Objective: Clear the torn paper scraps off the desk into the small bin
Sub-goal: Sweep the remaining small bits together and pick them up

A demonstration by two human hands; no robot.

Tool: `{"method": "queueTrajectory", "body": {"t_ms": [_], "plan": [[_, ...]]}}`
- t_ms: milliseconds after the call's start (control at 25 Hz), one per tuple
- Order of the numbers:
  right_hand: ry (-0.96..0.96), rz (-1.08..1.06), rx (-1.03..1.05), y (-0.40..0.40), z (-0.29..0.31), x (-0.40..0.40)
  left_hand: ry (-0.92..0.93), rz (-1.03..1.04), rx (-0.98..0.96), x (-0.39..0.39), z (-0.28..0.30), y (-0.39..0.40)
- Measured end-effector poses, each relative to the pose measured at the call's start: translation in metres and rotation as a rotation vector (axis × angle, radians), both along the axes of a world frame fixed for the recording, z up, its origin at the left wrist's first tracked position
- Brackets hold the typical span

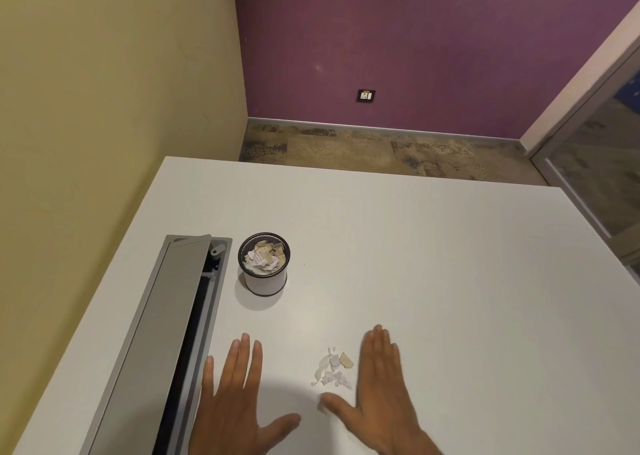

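Both hands lie flat and spread, holding nothing. Fingers of the left hand (239, 395) are straight and fanned, palm down on the white desk (433, 264), with the thumb reaching out to the right. Its little finger sits just beside the edge of the grey cable tray (173, 316), whose lid is tilted open along the desk's left side. Over on the other side, the right hand (377, 392) has its fingers straight and close together, thumb stretched left, and stands just to the right of a small heap of torn paper scraps (334, 371). Whether its edge touches the scraps cannot be told. Those scraps, mostly white with one tan piece, rest on the desk between the two hands, nearer the right one.

Further back, near the open end of the cable tray, the small bin (265, 274) stands upright: a round cup with a dark rim and pale wall. It already holds white and tan scraps piled close to its rim.
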State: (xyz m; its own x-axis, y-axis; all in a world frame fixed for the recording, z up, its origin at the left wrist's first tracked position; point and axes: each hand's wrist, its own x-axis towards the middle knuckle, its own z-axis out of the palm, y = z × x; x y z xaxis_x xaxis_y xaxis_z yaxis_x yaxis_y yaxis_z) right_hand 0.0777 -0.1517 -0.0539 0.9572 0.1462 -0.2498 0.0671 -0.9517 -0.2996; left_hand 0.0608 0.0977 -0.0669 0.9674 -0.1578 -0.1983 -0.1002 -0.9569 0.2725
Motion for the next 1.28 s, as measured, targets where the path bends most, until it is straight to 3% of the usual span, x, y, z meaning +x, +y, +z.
{"method": "queueTrajectory", "body": {"t_ms": [280,440,680,800,880,1080,1280], "plan": [[-0.132,0.197,0.024,0.060,-0.005,0.002,0.027,0.037,0.024,0.005,0.013,-0.006],[-0.342,0.283,0.075,0.047,-0.012,-0.002,0.082,0.019,0.019,0.002,0.021,-0.005],[-0.402,0.278,0.173,0.015,-0.003,-0.009,0.218,-0.052,0.037,0.010,0.024,0.006],[-0.389,0.019,0.374,0.006,0.018,-0.013,0.284,-0.046,0.000,0.010,0.032,0.004],[-0.353,-0.152,0.392,-0.002,0.033,-0.015,0.355,-0.064,0.050,0.013,0.036,0.005],[0.158,-0.196,0.031,0.012,0.048,-0.015,0.376,-0.070,0.061,0.012,0.034,0.004],[0.089,-0.176,-0.084,0.049,0.052,-0.010,0.361,-0.063,0.057,0.011,0.031,0.004]]}}
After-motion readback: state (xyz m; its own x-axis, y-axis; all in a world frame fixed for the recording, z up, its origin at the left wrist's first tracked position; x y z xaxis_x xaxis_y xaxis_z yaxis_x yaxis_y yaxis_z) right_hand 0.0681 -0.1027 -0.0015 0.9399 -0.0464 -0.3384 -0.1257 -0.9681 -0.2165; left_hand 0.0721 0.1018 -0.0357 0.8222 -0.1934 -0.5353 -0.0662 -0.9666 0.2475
